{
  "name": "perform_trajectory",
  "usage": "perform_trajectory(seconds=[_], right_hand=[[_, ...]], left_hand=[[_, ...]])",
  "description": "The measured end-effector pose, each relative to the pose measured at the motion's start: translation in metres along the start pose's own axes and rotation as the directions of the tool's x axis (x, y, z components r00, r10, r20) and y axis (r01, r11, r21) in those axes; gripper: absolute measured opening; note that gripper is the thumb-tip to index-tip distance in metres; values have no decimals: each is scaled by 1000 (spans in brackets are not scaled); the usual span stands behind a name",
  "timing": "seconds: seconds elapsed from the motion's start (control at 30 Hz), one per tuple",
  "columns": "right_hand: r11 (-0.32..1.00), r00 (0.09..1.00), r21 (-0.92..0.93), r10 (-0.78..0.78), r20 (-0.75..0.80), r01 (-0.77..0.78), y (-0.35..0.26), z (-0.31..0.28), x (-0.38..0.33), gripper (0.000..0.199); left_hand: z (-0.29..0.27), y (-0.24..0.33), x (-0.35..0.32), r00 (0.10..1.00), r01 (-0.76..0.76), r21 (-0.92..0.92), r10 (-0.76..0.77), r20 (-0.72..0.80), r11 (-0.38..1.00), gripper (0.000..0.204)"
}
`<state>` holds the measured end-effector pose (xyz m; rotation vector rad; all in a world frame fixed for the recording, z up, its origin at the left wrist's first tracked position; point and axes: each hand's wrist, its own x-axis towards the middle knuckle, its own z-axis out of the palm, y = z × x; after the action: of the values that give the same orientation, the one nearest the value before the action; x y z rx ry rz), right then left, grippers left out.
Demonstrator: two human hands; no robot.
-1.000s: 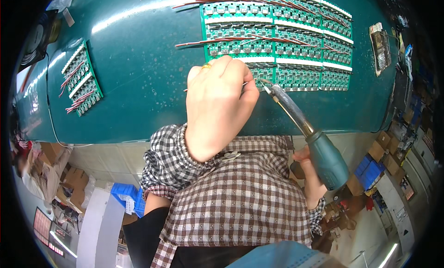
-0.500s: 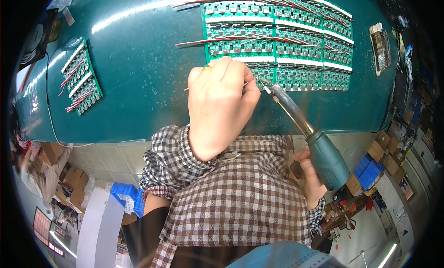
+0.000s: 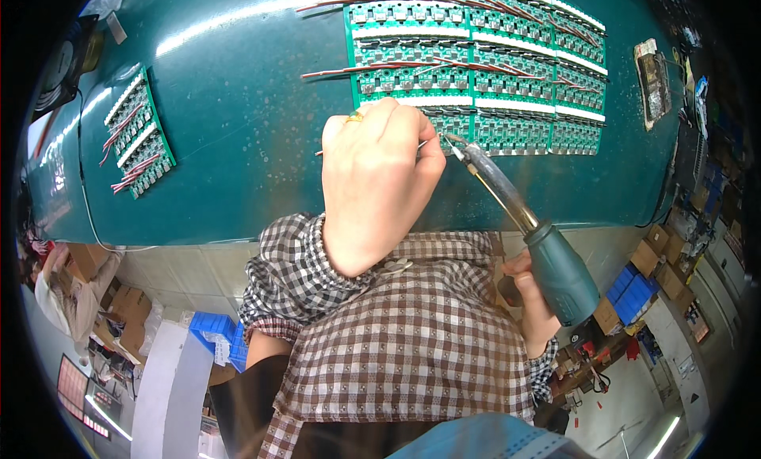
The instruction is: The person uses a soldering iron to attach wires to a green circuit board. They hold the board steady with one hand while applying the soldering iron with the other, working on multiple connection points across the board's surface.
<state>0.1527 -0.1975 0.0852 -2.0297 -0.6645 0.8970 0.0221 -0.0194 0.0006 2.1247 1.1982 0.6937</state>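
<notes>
My left hand (image 3: 380, 170) lies over the near left corner of a green panel of circuit boards (image 3: 514, 134), thumb and forefinger pinched together on a thin wire (image 3: 319, 153). One end of the wire pokes out left of the hand, and the fingers cover most of it. In my right hand (image 3: 534, 300) is a soldering iron (image 3: 561, 273) with a dark green handle. Its tip points up and left at the panel's nearest row, just right of the left fingertips. Whether the tip touches a board I cannot tell. Red and dark wires (image 3: 444, 65) lie across the farther rows.
A smaller board panel with wires (image 3: 141, 134) sits on the green table (image 3: 238, 158) at left. A speaker-like black device (image 3: 67, 66) and its cable are at the far left. At right lies a stained block (image 3: 652, 84). Blue bins (image 3: 212, 332) stand below the table.
</notes>
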Motion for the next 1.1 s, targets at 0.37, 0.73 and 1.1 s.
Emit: perform_trajectory(seconds=[0.37,0.73,1.1], right_hand=[[999,999,39,16,-41,-14,-2,4,1,26],[999,999,41,23,-34,-21,-4,3,1,21],[1000,996,0,-21,85,21,13,-10,-1,51]], left_hand=[[0,0,0,1000,7,-23,-7,-9,1000,18],[2,2,1,1000,29,-22,-29,-12,999,17],[1,2,0,1000,24,-19,-24,-13,1000,17]])
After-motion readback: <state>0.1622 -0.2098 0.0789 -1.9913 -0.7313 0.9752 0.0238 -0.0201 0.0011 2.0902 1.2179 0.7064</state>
